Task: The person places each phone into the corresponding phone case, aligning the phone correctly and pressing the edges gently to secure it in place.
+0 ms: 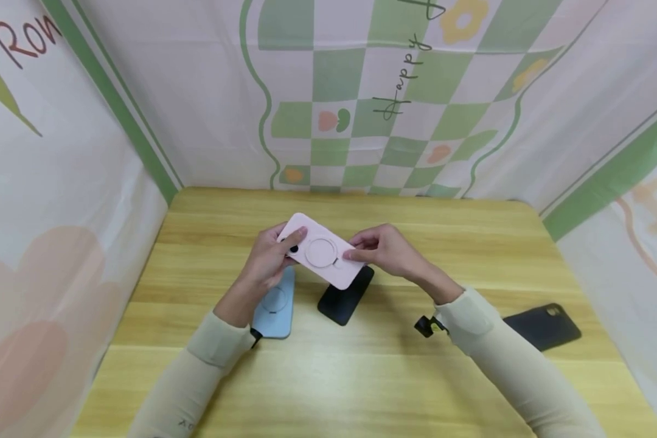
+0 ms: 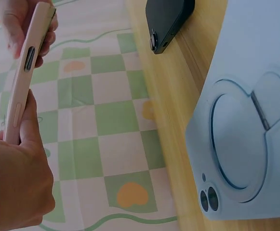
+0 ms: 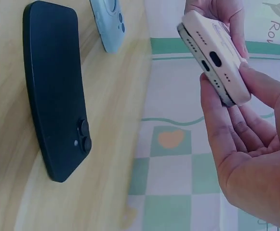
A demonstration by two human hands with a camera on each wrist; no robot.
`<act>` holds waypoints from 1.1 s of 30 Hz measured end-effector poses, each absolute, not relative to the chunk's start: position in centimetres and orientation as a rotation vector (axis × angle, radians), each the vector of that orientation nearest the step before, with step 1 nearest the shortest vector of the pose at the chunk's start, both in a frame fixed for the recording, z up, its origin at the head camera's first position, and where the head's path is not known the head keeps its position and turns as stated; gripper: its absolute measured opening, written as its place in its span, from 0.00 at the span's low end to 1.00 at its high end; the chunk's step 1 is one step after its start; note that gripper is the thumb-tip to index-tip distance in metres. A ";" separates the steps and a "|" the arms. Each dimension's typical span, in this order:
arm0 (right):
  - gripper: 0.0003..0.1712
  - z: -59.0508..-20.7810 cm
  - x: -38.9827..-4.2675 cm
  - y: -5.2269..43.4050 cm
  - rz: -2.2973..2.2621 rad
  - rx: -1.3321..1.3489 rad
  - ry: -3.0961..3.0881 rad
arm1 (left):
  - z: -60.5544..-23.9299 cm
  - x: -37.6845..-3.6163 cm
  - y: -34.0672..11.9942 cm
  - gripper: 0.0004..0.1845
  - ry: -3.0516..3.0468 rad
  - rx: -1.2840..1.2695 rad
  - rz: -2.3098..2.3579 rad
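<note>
Both hands hold a pink phone case [image 1: 322,250] with a ring on its back, tilted above the table. My left hand [image 1: 264,258] grips the camera end, thumb on the back. At the other end, my right hand [image 1: 389,252] pinches the corner between thumb and fingers. In the right wrist view, a phone [image 3: 212,77] sits against the case's open side. Its bottom edge stands out from the case there, and its port is offset from the case's port hole. The phone's screen is hidden.
A light blue phone case [image 1: 276,313] with a ring and camera lenses lies under my left wrist. A black phone [image 1: 347,298] lies below the pink case. To the right, a dark phone case [image 1: 550,325] lies partly behind my right sleeve. Printed cloth [image 1: 339,76] hangs around the wooden table [image 1: 361,377].
</note>
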State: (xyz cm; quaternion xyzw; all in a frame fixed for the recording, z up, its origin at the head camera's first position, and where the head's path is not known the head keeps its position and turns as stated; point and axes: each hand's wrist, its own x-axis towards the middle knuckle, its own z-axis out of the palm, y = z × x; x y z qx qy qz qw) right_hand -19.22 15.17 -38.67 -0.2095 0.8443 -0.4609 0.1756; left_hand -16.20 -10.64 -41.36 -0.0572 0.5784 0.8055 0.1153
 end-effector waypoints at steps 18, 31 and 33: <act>0.17 -39.3 -19.1 16.0 -1.547 -0.369 2.130 | -41.2 -16.1 -10.7 0.24 1.658 -0.255 2.402; 0.14 -38.9 -19.2 16.6 -1.567 -0.429 2.130 | -41.1 -15.9 -10.6 0.23 1.588 -0.200 2.431; 0.12 -38.9 -19.3 16.7 -1.572 -0.455 2.123 | -41.1 -15.8 -10.5 0.23 1.577 -0.182 2.442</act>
